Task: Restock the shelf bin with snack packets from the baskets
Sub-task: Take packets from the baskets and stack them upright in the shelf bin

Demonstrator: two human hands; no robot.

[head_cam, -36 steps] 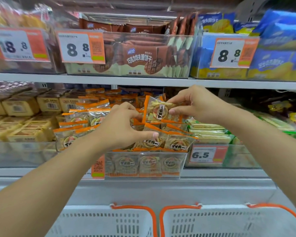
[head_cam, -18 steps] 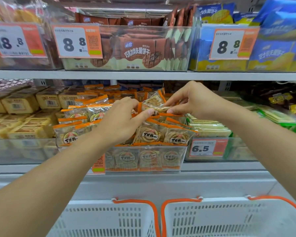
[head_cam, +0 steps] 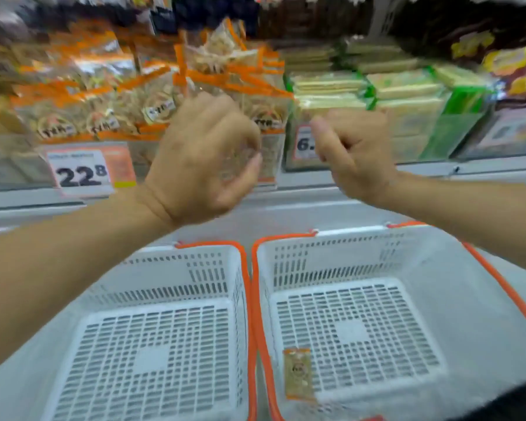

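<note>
Both hands had pulled back from the shelf bin (head_cam: 264,153) of orange snack packets (head_cam: 161,107); left hand (head_cam: 201,159) and right hand (head_cam: 356,156) hung loosely curled, empty. One packet (head_cam: 298,373) lay in the right basket (head_cam: 498,281); left basket (head_cam: 243,268) beside it.

You have two white baskets (head_cam: 170,287) (head_cam: 377,256) below you, one snack packet (head_cam: 298,373) lying in the right one, two price tags (head_cam: 82,171) (head_cam: 304,144) on the shelf, and two hands (head_cam: 201,159) (head_cam: 356,156) raised.
</note>
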